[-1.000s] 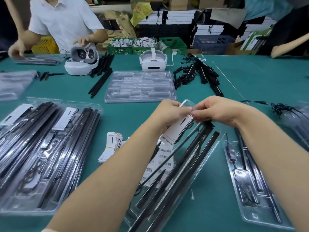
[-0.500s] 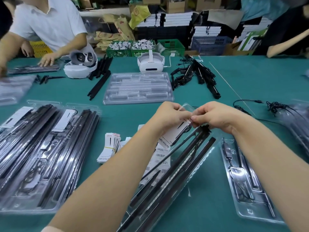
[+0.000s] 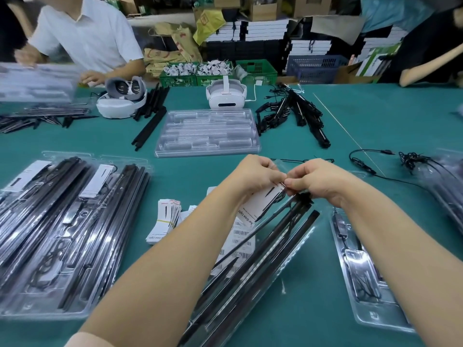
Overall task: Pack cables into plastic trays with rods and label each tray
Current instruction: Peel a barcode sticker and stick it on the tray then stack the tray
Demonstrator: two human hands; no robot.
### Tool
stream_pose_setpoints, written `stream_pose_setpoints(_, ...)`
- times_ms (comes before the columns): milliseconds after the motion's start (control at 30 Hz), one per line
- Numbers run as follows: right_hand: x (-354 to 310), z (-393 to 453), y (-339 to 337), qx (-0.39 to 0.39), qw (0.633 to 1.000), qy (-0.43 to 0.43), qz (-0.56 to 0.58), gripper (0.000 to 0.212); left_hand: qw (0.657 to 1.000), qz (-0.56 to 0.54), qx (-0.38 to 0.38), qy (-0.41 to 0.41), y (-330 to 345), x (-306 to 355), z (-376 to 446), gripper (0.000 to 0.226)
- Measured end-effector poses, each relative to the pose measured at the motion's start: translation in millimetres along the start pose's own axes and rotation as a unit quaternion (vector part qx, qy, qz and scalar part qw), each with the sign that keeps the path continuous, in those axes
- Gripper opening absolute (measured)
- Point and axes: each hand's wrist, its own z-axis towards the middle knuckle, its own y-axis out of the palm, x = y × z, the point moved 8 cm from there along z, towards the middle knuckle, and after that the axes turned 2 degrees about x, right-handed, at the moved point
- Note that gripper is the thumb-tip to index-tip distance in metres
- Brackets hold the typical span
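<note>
A clear plastic tray (image 3: pixel 288 259) filled with black rods lies slanted in front of me. At its far end sits a white label card (image 3: pixel 260 204). My left hand (image 3: pixel 255 175) and my right hand (image 3: pixel 318 180) meet fingertip to fingertip over that end, both pinching the top edge of the label card. Another packed tray (image 3: pixel 360 271) with a coiled cable lies to the right, partly under my right forearm. A stack of spare label cards (image 3: pixel 166 219) and barcode stickers (image 3: pixel 240 236) rest left of the tray.
Finished labelled trays (image 3: pixel 65 234) are piled at the left. A stack of bare trays (image 3: pixel 208 132), loose black rods (image 3: pixel 150 121), bundled cables (image 3: pixel 295 113) and two white headsets (image 3: pixel 225 95) sit farther back. Loose cables (image 3: pixel 411 159) lie at the right. A person in a white shirt (image 3: pixel 87 38) handles trays far left.
My hands stay together on the label card at the tray's end, drifting slightly. The person at the far left has lifted a tray.
</note>
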Motion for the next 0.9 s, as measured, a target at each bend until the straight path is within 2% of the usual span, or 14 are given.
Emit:
stream_pose_setpoints(167,4,-3,1,-0.010,0.999,0.023,0.034,0.003,1.000,0.011,-0.001,-0.013,-2,-2,0,0.022)
stream_pose_setpoints(667,-7,-2,-1,0.033,0.997,-0.040,0.061,0.010,0.999,0.020,0.026,-0.010,-6,4,1,0.021)
stream_pose_setpoints(900,1,-3,-1,0.015,0.996,0.021,0.085,0.003,1.000,-0.006,0.016,0.000,-2,3,1,0.019)
